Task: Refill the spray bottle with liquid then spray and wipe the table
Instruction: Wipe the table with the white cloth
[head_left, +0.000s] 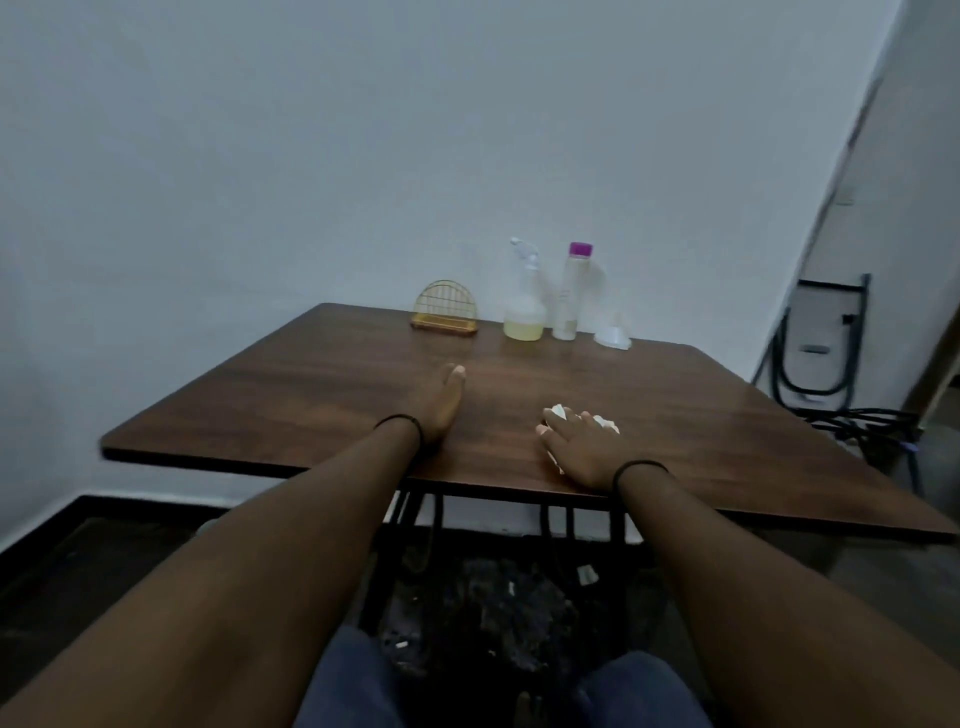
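Low and right of centre in the frame, my right hand (581, 448) is pressing a crumpled white tissue (605, 422) flat on the brown worktop (311, 384), fingers spread wide. My left hand (440, 399) is resting on its edge, fingers straight, holding nothing. Farther back, the spray bottle (524, 299) is standing beside a purple-capped bottle (570, 291), with a funnel (614, 335) to their right and a gold wire holder (445, 310) to their left.

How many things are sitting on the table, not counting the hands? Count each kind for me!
Bottles: 2, the spray bottle and the purple-capped bottle
Funnel: 1
Gold wire holder: 1
White tissue, under the right hand: 1
Total: 5
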